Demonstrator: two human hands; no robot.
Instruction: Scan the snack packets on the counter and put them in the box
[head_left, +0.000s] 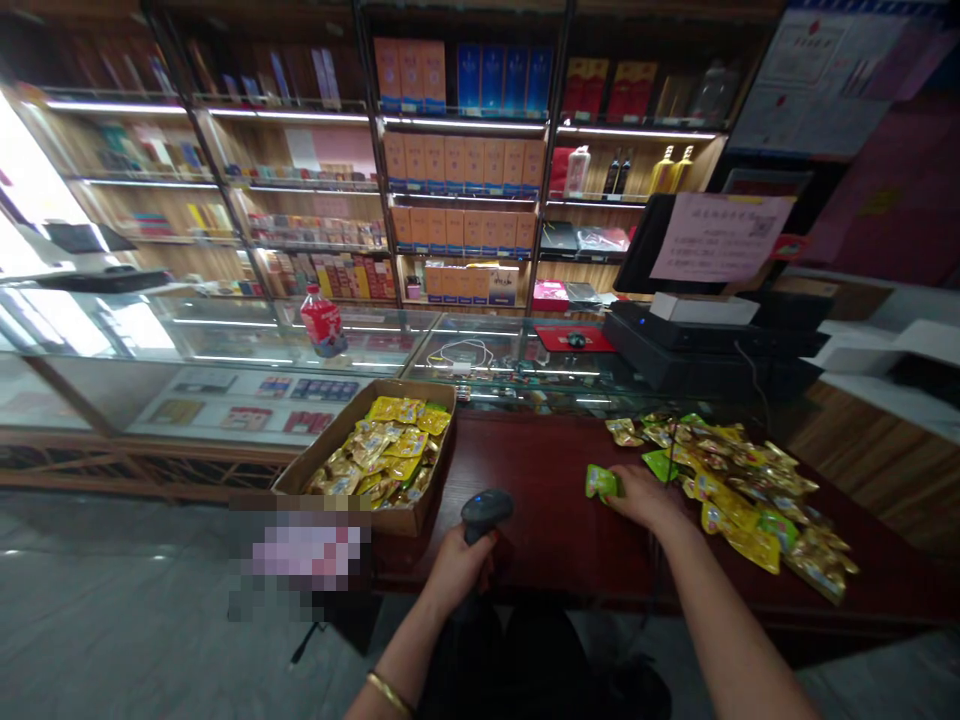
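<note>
My left hand [459, 568] is wrapped round the handle of a dark barcode scanner [487, 507], its head tilted up above the near edge of the red-brown table [517, 455]. Between the fingers of my right hand [641, 497] is a small green snack packet [601, 482], just above the tabletop. To the right of that hand spreads a loose pile of gold, yellow and green snack packets [739, 480]. On the left, a cardboard box [411, 520] holds many similar yellow and gold packets [390, 442].
Behind the table runs a glass display counter [375, 330] bearing a red bottle [321, 320]. A mouse [576, 340] lies on a red mat. At the back right stands a monitor [637, 245] above a black cash drawer [675, 345]. Stocked shelves [465, 200] line the wall.
</note>
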